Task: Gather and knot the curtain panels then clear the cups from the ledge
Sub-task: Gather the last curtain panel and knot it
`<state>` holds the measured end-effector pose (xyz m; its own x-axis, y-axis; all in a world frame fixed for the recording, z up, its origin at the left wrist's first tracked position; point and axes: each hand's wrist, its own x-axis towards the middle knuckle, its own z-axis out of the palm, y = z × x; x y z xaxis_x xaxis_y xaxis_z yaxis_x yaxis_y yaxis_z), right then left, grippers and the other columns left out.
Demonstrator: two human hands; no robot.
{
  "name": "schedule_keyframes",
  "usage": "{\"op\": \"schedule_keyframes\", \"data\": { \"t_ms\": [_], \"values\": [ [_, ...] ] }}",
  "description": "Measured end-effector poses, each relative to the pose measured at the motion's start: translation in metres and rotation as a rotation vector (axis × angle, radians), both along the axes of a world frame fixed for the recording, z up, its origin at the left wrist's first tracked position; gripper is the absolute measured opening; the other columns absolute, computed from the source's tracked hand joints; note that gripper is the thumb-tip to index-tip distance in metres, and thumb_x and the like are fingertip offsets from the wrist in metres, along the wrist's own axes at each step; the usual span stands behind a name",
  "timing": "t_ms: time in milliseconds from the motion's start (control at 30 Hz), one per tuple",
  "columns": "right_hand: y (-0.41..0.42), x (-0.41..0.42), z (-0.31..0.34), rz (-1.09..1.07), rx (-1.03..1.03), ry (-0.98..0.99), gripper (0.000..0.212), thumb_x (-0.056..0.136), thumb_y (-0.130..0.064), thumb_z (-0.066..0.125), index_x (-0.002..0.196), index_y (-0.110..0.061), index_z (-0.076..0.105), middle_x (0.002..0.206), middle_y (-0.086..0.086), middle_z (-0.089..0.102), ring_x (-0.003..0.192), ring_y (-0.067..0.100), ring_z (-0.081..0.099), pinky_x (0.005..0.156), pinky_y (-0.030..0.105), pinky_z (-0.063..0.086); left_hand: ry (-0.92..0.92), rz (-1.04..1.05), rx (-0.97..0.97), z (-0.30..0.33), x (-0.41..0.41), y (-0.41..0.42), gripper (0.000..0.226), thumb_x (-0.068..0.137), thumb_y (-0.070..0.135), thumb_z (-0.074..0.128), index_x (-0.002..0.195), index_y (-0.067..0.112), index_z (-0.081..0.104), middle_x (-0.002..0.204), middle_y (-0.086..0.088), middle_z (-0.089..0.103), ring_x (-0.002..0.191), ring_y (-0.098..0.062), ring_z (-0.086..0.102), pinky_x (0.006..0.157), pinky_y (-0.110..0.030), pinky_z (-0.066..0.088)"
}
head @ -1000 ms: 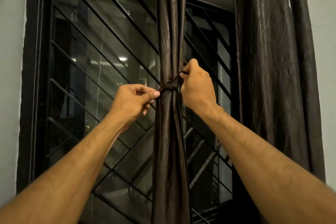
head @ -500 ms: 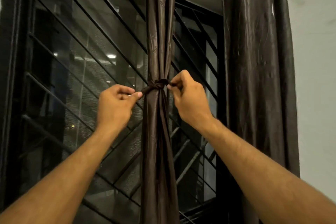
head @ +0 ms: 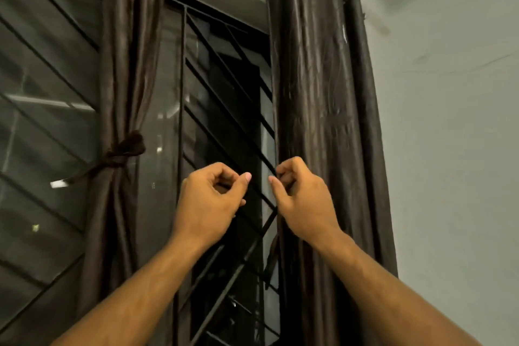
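Let go of the knotted panel half a second ago; now swung rightward, off toward the other curtain. Left hand (head: 209,205) with fingers (head: 243,181) curled loosely, gripping nothing, raised before the black diagonal-barred window grille (head: 224,109). Right hand (head: 302,199) likewise curled, fingertips (head: 280,177) at the inner edge of the loose dark brown satin curtain panel (head: 317,121); cannot tell whether pinching the cloth or merely touching it. Further left, well apart from both hands: the gathered dark brown satin curtain panel (head: 126,50), cinched by a knotted tie (head: 123,152), hanging free. At far right, the pale grey wall (head: 449,149).
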<state>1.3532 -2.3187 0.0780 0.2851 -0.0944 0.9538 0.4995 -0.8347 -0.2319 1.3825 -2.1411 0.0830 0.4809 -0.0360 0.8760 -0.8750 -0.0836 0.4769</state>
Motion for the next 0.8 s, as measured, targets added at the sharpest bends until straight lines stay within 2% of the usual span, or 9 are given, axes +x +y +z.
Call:
{"op": "schedule_keyframes", "data": {
  "t_ms": [133, 333, 433, 500, 533, 600, 667, 733, 800],
  "values": [
    [-0.085, 0.020, 0.004, -0.024, 0.147, 0.004, 0.013, 0.096, -0.031, 0.069, 0.100, -0.023, 0.060, 0.076, -0.010, 0.066, 0.070, 0.008, 0.064, 0.068, 0.038, 0.056, -0.033, 0.008, 0.056, 0.011, 0.027, -0.071, 0.023, 0.090, 0.038, 0.074, 0.072, 0.024, 0.069, 0.068, 0.001, 0.072, 0.069, -0.018, 0.074, 0.061, -0.050, 0.061],
    [-0.199, 0.056, 0.027, -0.070, 0.198, 0.001, 0.011, 0.096, -0.034, 0.069, 0.096, -0.027, 0.061, 0.076, -0.011, 0.067, 0.072, 0.004, 0.064, 0.068, 0.029, 0.056, -0.181, 0.087, 0.140, 0.043, 0.063, -0.184, 0.014, 0.089, 0.030, 0.075, 0.076, 0.025, 0.073, 0.071, 0.010, 0.070, 0.072, -0.005, 0.067, 0.067, -0.032, 0.055],
    [-0.235, 0.073, 0.045, -0.093, 0.196, -0.014, 0.012, 0.097, -0.035, 0.068, 0.098, -0.026, 0.060, 0.078, -0.014, 0.065, 0.072, 0.003, 0.064, 0.067, 0.026, 0.054, -0.361, 0.255, 0.167, 0.068, 0.089, -0.220, 0.005, 0.086, 0.030, 0.076, 0.087, 0.025, 0.074, 0.098, 0.013, 0.070, 0.106, -0.011, 0.058, 0.091, -0.040, 0.051],
    [-0.258, 0.085, 0.059, -0.091, 0.197, -0.022, 0.013, 0.098, -0.036, 0.067, 0.102, -0.026, 0.059, 0.081, -0.016, 0.063, 0.075, 0.002, 0.063, 0.069, 0.020, 0.052, -0.450, 0.412, 0.156, 0.089, 0.108, -0.241, 0.014, 0.084, 0.033, 0.076, 0.095, 0.025, 0.074, 0.128, 0.007, 0.064, 0.128, -0.021, 0.044, 0.104, -0.044, 0.036],
    [-0.267, 0.091, 0.067, -0.091, 0.201, -0.034, 0.016, 0.097, -0.036, 0.068, 0.105, -0.026, 0.058, 0.083, -0.017, 0.062, 0.076, 0.002, 0.063, 0.070, 0.020, 0.053, -0.466, 0.463, 0.145, 0.101, 0.116, -0.248, 0.021, 0.084, 0.032, 0.076, 0.103, 0.025, 0.072, 0.144, 0.005, 0.055, 0.138, -0.024, 0.035, 0.108, -0.047, 0.029],
    [-0.283, 0.104, 0.081, -0.094, 0.212, -0.052, 0.027, 0.096, -0.039, 0.069, 0.114, -0.025, 0.057, 0.091, -0.019, 0.060, 0.080, 0.001, 0.062, 0.076, 0.024, 0.057, -0.442, 0.493, 0.134, 0.123, 0.127, -0.255, 0.051, 0.085, 0.026, 0.076, 0.133, 0.025, 0.060, 0.166, 0.003, 0.025, 0.154, -0.023, 0.011, 0.118, -0.052, 0.016],
    [-0.297, 0.119, 0.096, -0.091, 0.227, -0.052, 0.042, 0.094, -0.043, 0.071, 0.127, -0.024, 0.053, 0.104, -0.018, 0.058, 0.085, -0.001, 0.058, 0.081, 0.024, 0.057, -0.371, 0.450, 0.121, 0.145, 0.137, -0.257, 0.083, 0.088, 0.020, 0.073, 0.158, 0.026, 0.028, 0.171, 0.008, 0.000, 0.157, -0.014, -0.007, 0.123, -0.051, 0.006],
    [-0.309, 0.134, 0.112, -0.099, 0.249, -0.037, 0.058, 0.092, -0.044, 0.073, 0.139, -0.021, 0.048, 0.122, -0.012, 0.054, 0.094, -0.001, 0.055, 0.086, 0.019, 0.052, -0.312, 0.393, 0.084, 0.166, 0.143, -0.255, 0.098, 0.091, 0.014, 0.070, 0.163, 0.027, 0.004, 0.170, 0.011, -0.009, 0.156, -0.010, -0.011, 0.126, -0.047, 0.006],
    [-0.317, 0.152, 0.130, -0.106, 0.281, -0.018, 0.072, 0.088, -0.045, 0.077, 0.147, -0.019, 0.043, 0.141, -0.002, 0.047, 0.119, 0.012, 0.055, 0.099, 0.030, 0.051, -0.273, 0.358, 0.032, 0.188, 0.149, -0.252, 0.101, 0.092, 0.011, 0.068, 0.162, 0.028, -0.003, 0.171, 0.008, -0.005, 0.157, -0.012, -0.004, 0.128, -0.042, 0.014]
  ]
}}
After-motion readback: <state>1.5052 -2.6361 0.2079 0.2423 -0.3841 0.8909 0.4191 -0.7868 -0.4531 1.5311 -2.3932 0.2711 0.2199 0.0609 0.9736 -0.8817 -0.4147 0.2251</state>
